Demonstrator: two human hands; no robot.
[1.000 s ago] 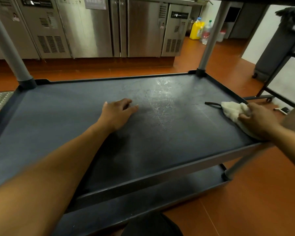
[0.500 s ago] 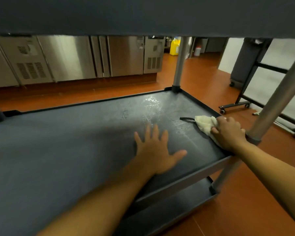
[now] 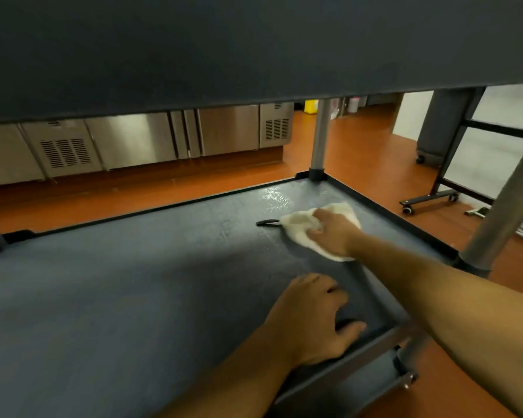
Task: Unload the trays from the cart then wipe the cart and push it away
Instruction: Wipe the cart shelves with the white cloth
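Both grips are down on the cart's middle shelf (image 3: 133, 297): my right hand (image 3: 334, 233) clutches the white cloth (image 3: 296, 224) against the dark surface near the far right corner, fingers bunched into it, while my left hand (image 3: 311, 319) holds nothing and rests curled on the shelf by its near rim, thumb towards the edge. No trays are on this shelf, and the upper shelf (image 3: 254, 49) hangs low overhead, so I judge unloading is done and wiping is in hand. A wet sheen (image 3: 274, 196) shows just beyond the cloth. Next I should sweep the cloth leftward across the unwiped stretch, keeping my head clear, minding the small black strap (image 3: 267, 222) beside the cloth.
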